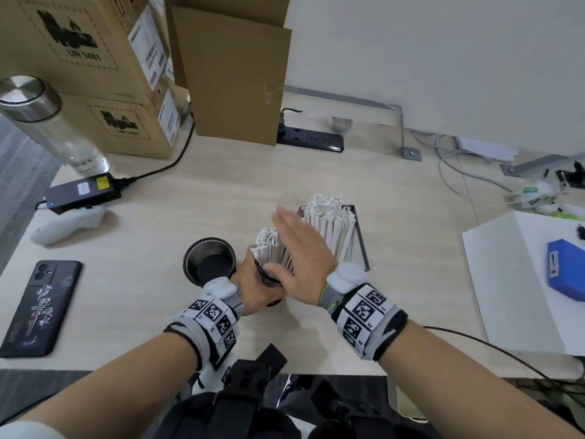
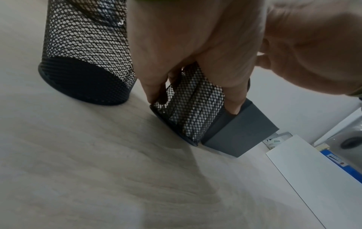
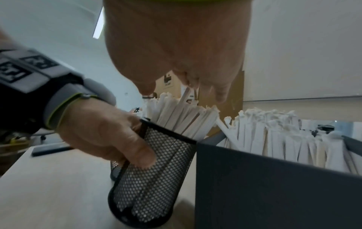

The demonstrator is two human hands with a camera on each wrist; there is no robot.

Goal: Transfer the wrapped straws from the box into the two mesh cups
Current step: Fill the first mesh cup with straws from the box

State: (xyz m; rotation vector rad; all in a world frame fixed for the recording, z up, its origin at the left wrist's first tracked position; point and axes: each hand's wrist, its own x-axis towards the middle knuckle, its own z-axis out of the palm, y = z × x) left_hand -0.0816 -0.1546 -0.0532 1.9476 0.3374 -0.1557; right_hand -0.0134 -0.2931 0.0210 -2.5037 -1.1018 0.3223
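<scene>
Left grip clamped round tilted mesh cup, right grip flat and spread on its straws; a hard push risks tipping it.

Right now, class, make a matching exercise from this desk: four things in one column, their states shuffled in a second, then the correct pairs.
Things:
1. left hand
2. right hand
3. left mesh cup
4. dark box

States:
A. empty, upright
B. still holds many wrapped straws
C. open, flat over the straws
D. grips the tilted mesh cup

Pairs: 1-D, 2-C, 3-A, 4-B
</scene>
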